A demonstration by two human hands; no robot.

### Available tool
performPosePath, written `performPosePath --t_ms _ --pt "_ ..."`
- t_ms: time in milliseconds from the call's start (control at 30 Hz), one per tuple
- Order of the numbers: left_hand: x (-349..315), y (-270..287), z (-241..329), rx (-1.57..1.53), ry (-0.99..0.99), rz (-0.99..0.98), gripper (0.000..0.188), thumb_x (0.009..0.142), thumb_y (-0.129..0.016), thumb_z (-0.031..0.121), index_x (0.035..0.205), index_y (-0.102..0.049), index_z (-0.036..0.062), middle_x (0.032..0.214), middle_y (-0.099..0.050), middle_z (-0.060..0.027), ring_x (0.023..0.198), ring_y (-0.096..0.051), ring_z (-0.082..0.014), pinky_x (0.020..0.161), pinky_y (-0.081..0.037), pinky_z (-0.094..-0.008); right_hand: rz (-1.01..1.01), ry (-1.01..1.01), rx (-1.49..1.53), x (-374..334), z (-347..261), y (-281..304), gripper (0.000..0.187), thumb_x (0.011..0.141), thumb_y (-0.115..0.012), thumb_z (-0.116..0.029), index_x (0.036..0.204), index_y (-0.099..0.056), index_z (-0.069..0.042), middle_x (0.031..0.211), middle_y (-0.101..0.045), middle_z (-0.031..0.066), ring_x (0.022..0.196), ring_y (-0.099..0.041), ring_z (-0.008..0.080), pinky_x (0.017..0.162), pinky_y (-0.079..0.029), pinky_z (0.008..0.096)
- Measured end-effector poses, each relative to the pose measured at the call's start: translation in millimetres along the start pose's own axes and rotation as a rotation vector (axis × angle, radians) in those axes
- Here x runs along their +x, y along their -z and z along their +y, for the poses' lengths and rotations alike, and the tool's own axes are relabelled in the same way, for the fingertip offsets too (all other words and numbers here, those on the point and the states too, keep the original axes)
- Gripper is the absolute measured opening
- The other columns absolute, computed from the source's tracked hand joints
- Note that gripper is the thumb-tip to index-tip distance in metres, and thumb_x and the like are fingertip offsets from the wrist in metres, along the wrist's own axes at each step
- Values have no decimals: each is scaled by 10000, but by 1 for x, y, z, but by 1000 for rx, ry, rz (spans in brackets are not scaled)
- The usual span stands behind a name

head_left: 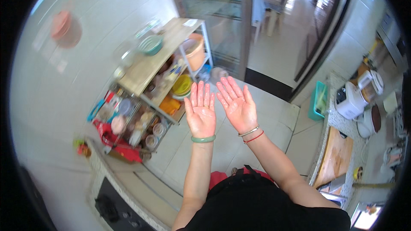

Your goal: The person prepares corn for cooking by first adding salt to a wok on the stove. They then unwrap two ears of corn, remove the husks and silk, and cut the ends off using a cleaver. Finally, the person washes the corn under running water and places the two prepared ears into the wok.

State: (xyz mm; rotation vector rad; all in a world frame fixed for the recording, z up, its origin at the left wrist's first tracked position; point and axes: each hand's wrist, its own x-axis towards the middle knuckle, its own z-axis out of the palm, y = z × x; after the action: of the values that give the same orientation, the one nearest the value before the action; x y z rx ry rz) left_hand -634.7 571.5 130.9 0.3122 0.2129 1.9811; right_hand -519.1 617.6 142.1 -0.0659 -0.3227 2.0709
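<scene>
Both my hands are held out in front of me over the tiled floor, palms up. My left hand (201, 114) has its fingers stretched out, with nothing in it. A ring sits on one finger, and a green bangle (203, 139) circles that wrist. Beside it, not touching, my right hand (238, 106) is open and empty too, its thumb spread to the right. On the right wrist are a silver bangle (249, 131) and a red cord bracelet (254, 137). The skin of both palms looks wet and shiny.
At left stands a shelf rack (141, 70) bearing a green bowl (151, 45), beside a cart of jars (151, 141). A stove (112, 207) is lower left. The right counter carries a cutting board (335, 157), a knife (338, 182), a white blender (350, 100) and a teal basket (317, 101).
</scene>
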Motion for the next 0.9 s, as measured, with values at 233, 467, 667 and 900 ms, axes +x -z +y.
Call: performPosePath --t_ms 233,467,667,900 --pt "82 -26 -132 3 317 -54 590 1004 -359 454 1450 -323 70 1508 -322 -113 1396 -297 -261 1141 -248 -404 110 315 -37 34 -121 38 585 1018 -301 -420 1451 -294 -26 1500 -330 133 1393 -305 269 1145 -246 418" --pt "195 -29 -211 -44 495 -60 525 1001 -394 395 1435 -361 101 1495 -345 -122 1391 -307 -281 1133 -267 -433 150 412 -24 129 -204 80 557 995 -387 -401 1421 -336 -46 1468 -373 123 1363 -347 267 1137 -264 416" --pt "315 -42 -298 -61 579 -136 502 1004 -391 383 1423 -385 106 1486 -362 -114 1385 -319 -269 1135 -276 -441 174 535 -34 215 -294 107 567 1002 -351 -415 1430 -319 -45 1470 -369 116 1360 -350 261 1136 -268 416" --pt "399 -65 -440 -8 830 -158 451 1006 -414 318 1402 -404 103 1472 -377 -111 1361 -350 -265 1123 -310 -429 275 761 -47 261 -420 158 560 1016 -290 -415 1430 -336 -40 1472 -377 113 1354 -364 257 1128 -289 409"
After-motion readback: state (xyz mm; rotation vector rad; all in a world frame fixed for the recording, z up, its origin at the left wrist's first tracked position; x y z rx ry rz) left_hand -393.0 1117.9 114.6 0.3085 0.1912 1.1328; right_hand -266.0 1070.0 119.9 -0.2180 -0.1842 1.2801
